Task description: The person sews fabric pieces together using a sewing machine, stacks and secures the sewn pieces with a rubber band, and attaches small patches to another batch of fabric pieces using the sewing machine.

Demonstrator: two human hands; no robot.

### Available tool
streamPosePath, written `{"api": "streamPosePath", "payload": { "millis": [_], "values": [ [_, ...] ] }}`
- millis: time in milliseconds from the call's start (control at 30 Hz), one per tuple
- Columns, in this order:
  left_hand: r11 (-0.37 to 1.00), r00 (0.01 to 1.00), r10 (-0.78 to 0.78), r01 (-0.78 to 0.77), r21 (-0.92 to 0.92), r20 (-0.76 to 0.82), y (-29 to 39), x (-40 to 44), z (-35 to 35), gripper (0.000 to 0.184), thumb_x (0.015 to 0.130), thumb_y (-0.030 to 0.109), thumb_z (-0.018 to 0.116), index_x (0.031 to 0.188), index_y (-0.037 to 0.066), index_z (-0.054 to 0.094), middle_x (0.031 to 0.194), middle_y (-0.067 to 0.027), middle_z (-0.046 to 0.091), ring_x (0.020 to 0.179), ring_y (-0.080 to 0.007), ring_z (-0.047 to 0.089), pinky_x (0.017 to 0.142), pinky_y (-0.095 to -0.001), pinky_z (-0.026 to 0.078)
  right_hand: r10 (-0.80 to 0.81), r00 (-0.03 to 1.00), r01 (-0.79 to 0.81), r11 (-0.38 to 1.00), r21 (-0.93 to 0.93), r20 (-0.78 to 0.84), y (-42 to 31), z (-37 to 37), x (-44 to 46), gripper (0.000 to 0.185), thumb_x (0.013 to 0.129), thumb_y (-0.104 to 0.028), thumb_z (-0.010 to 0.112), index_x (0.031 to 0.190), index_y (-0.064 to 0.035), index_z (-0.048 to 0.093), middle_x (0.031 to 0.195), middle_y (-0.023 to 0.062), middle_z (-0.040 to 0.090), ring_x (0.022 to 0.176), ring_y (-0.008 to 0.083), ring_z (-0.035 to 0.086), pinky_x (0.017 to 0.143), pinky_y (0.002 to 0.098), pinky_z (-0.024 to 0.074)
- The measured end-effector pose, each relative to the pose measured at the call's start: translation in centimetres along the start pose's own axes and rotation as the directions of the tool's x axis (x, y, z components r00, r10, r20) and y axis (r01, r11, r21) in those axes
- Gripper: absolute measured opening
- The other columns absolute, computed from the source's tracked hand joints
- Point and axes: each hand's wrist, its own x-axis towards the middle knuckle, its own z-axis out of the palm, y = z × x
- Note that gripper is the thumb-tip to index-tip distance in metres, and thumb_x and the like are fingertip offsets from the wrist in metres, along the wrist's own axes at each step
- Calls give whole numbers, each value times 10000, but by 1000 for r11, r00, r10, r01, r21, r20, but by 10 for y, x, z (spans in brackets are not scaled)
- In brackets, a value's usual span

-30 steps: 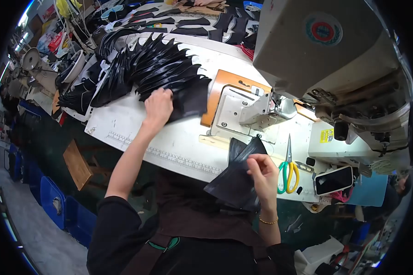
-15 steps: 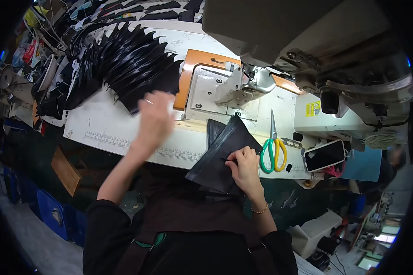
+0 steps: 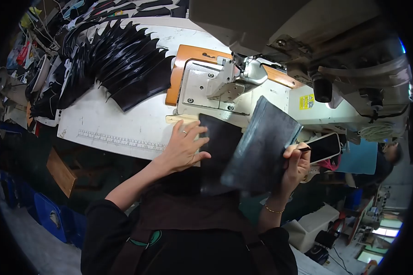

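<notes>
My right hand (image 3: 297, 168) is closed on a dark panel (image 3: 268, 142), apparently folded or layered and leather-like, which it holds up at its right edge above the front of the table. A second black piece (image 3: 219, 144) lies against the table's front edge and hangs over it. At that piece's left border is my left hand (image 3: 184, 145), fingers spread, fingertips touching or just beside it; which, I cannot tell. The industrial sewing machine's head and foot area (image 3: 236, 75) stand beyond both pieces.
A fanned pile of shiny black pieces (image 3: 128, 64) covers the table's left part. Along the front runs a printed ruler (image 3: 119, 140). A phone (image 3: 326, 147) lies at the right, near a coil of cord (image 3: 376, 132). A blue bin (image 3: 53, 215) stands below left.
My left hand has come down and right from near the pile to the black piece. My right hand has moved right, lifting the dark panel, and the scissors are now out of sight.
</notes>
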Motion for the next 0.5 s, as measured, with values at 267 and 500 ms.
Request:
{"api": "streamPosePath", "payload": {
  "millis": [267, 500],
  "values": [
    [387, 959, -274, 182, -904, 76, 44, -14, -36, 595, 859, 481, 575, 1163, -24, 489, 1210, -166, 503, 1086, -286, 510, 934, -421, 396, 263, 949, -248, 963, 104, -171, 51, 75, -36, 122, 951, -136, 534, 964, -57, 442, 850, 70, 621, 625, 80, 521, 625, 177, 442],
    [-141, 649, -662, 384, -912, 376, 45, -24, -36, 590, 763, 236, 744, 1190, -35, 440, 1106, -149, 560, 924, -200, 584, 788, -291, 483, 307, 950, -311, 934, 177, 51, 66, 91, -47, 123, 930, -90, 557, 959, -32, 452, 890, 116, 640, 706, 137, 595, 699, 226, 490]
  ]
}}
